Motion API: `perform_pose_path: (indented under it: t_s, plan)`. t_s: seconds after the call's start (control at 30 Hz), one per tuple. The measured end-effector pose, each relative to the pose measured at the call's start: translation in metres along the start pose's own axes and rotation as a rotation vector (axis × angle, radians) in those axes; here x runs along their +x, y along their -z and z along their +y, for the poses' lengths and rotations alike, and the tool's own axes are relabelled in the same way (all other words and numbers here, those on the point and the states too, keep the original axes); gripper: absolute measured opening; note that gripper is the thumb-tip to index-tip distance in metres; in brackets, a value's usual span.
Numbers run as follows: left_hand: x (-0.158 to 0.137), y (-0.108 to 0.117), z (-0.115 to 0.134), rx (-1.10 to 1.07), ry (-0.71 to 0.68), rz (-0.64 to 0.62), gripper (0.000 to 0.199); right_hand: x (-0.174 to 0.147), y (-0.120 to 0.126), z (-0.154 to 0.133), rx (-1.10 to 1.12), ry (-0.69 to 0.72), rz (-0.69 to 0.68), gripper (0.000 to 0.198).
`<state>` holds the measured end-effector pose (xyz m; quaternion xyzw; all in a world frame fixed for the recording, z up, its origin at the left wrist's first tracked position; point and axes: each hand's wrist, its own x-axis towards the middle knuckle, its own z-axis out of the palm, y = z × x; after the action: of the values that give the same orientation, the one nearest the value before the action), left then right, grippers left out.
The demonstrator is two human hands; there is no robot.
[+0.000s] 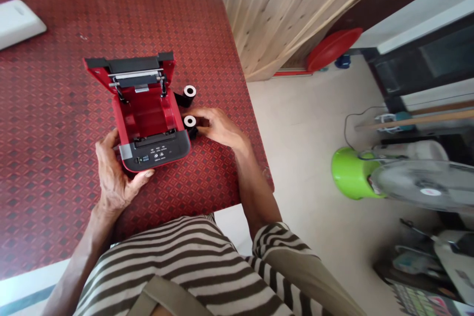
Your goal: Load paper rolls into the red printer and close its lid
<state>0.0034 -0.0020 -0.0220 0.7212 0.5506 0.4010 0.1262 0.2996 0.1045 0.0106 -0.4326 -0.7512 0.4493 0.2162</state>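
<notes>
A small red and black label printer [157,150] stands on the table with its lid [135,65] raised and its red inner bay showing nothing inside. My left hand [113,180] grips the printer's near left corner, fingers along the side and thumb against the front. Just right of the printer, my right hand [224,128] has its fingers round a black ribbon roll [190,121] with a white core; part of the fingers is hidden behind it. Behind that stands a second black ribbon roll [190,93], with a black strip reaching toward the printer's side.
Red patterned covering lies over the table [55,133], whose right edge runs close beside my right arm. A white object [18,22] lies at the far left. On the floor to the right are a green stool [350,173] and a fan [425,190]. Wooden panelling [259,5] rises behind the table.
</notes>
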Motion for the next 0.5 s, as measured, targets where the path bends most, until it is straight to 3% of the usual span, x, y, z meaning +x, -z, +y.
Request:
perform_pose_path:
  t_s: [0.13, 0.3, 0.4, 0.5]
  plan:
    - [-0.002, 0.002, -0.001, 0.0, 0.012, -0.019, 0.107, -0.007, 0.004, -0.008, 0.041, -0.062, 0.078, 0.013]
    - [-0.005, 0.004, -0.003, -0.153, 0.068, -0.003, 0.108, -0.036, 0.019, -0.048, 0.182, -0.114, 0.219, 0.036]
    - [-0.003, 0.004, -0.003, -0.204, 0.08, 0.061, 0.109, -0.049, 0.018, -0.072, 0.289, -0.089, 0.192, 0.035]
    - [-0.001, 0.009, 0.003, -0.177, 0.042, 0.21, 0.103, -0.055, 0.01, -0.086, 0.382, -0.026, 0.153, 0.032]
